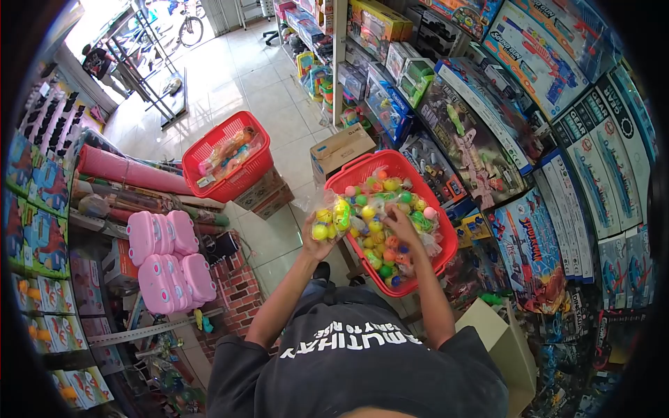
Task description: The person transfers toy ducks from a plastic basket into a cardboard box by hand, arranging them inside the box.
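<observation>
Lining the tiled floor, boxed toys stand beside the ball basket.

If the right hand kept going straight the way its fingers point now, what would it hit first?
Most likely the bagged colourful balls in the red basket: the right hand is right over them. Its fingertips may already touch the plastic; depth is unclear from this view.
</observation>
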A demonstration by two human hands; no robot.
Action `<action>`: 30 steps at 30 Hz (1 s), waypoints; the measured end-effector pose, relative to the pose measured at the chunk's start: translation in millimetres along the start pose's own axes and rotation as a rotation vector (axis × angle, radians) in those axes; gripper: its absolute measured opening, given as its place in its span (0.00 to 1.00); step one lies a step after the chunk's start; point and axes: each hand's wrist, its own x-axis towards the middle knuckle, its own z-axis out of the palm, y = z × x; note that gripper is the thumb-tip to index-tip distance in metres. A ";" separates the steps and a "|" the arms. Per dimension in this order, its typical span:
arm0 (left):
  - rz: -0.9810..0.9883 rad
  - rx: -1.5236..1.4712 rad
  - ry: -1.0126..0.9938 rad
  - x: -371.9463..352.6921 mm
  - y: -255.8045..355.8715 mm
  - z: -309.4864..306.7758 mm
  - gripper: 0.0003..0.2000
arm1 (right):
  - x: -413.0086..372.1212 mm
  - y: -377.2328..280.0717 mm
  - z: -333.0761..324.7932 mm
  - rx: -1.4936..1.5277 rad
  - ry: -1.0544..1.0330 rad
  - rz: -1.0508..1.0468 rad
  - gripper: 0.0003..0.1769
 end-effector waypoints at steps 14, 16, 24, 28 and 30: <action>0.014 0.191 0.019 5.7 -13.4 12.0 0.28 | -4.6 -102.7 44.4 0.461 -0.064 -0.033 0.12; 0.000 0.290 0.003 7.8 -14.9 6.1 0.28 | 0.2 -90.6 51.8 0.251 -0.046 -0.104 0.12; 0.072 0.297 0.064 9.0 -20.6 0.7 0.27 | -0.4 -84.1 73.6 -0.325 0.247 -0.398 0.25; 0.117 0.345 0.055 8.6 -20.1 18.3 0.29 | 0.3 -86.9 69.3 -0.295 0.215 -0.272 0.24; 0.102 0.365 0.071 10.1 -19.5 15.5 0.28 | -0.9 -87.6 67.1 -0.199 0.170 -0.244 0.24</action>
